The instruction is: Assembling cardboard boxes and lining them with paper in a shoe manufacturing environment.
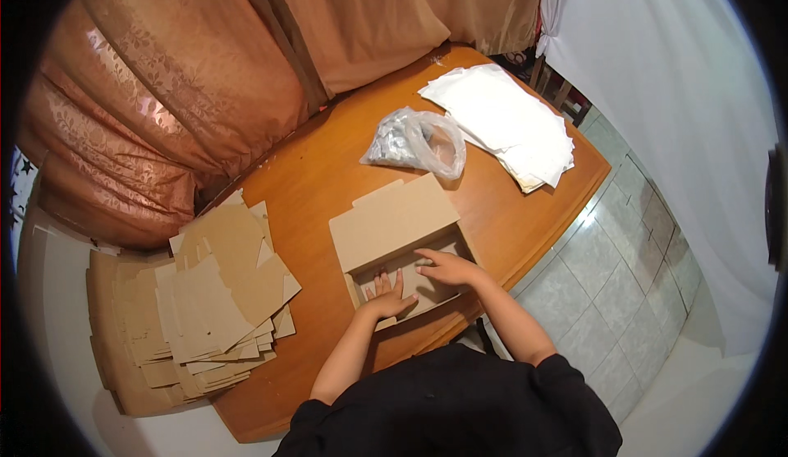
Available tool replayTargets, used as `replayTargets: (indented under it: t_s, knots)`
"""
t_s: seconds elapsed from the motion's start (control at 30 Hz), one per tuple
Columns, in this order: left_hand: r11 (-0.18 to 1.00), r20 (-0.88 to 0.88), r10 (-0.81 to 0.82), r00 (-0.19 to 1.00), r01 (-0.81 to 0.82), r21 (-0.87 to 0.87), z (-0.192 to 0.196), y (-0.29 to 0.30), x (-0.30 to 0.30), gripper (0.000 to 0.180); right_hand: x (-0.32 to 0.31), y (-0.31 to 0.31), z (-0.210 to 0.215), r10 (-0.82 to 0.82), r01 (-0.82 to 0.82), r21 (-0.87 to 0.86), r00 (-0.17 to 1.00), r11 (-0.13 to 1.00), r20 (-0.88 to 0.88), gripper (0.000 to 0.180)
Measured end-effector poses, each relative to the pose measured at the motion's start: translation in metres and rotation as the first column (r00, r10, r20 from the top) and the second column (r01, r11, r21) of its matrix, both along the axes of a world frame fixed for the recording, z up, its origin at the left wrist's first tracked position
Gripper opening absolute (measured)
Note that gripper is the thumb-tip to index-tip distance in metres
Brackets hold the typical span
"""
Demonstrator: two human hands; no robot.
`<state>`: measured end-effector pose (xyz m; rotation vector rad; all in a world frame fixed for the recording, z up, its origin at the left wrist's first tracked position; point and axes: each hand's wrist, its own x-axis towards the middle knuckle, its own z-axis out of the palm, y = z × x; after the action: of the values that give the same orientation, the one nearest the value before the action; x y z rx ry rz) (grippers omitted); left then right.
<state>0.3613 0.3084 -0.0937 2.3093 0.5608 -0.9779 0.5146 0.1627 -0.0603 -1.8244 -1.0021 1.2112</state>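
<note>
A brown cardboard box [397,222] stands on the wooden table in front of me, its lid flap raised and leaning toward the far side. My left hand [389,297] reaches over the near wall into the box, fingers spread over its bottom. Inside the right part of the box is my right hand [446,267], with its fingers stretched out toward the left. Neither hand holds anything that I can see. Part of the box's inside is hidden under the hands and in shadow.
Flat cardboard blanks [213,301] lie in an uneven pile at the left, overhanging the table [320,178]. Beyond the box sits a clear plastic bag [402,142] with silvery contents. White paper sheets [501,120] are stacked at the far right. Brown curtains [189,63] hang behind the table.
</note>
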Motion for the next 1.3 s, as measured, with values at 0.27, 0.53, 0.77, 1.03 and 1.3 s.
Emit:
replayTargets:
  t_s: [0.27,0.53,0.77,1.03,1.3]
  knots:
    - [0.9,0.41,0.277,0.869,-0.085,-0.429,0.061,-0.024,0.022,0.077,0.107,-0.057,0.047,-0.434,0.367,0.392,0.896,0.843,0.096,0.034]
    - [0.919,0.542,0.282,0.792,-0.386,0.086,0.068,-0.096,0.112,0.081,0.261,-0.101,-0.007,-0.664,0.506,0.444,0.434,0.739,0.61,0.03]
    - [0.853,0.526,0.304,0.794,-0.473,0.221,0.059,-0.091,0.156,0.077,0.317,-0.093,-0.017,-0.39,0.635,-0.004,0.48,0.772,0.786,0.063]
    - [0.849,0.468,0.367,0.804,-0.495,0.184,0.064,-0.094,0.161,0.075,0.312,-0.105,-0.025,-0.332,0.564,0.046,0.416,0.825,0.847,0.023]
    - [0.832,0.637,0.436,0.635,-0.554,-0.017,0.076,-0.087,0.158,0.058,0.231,-0.117,0.042,-0.496,0.455,0.282,0.468,0.845,0.731,0.021]
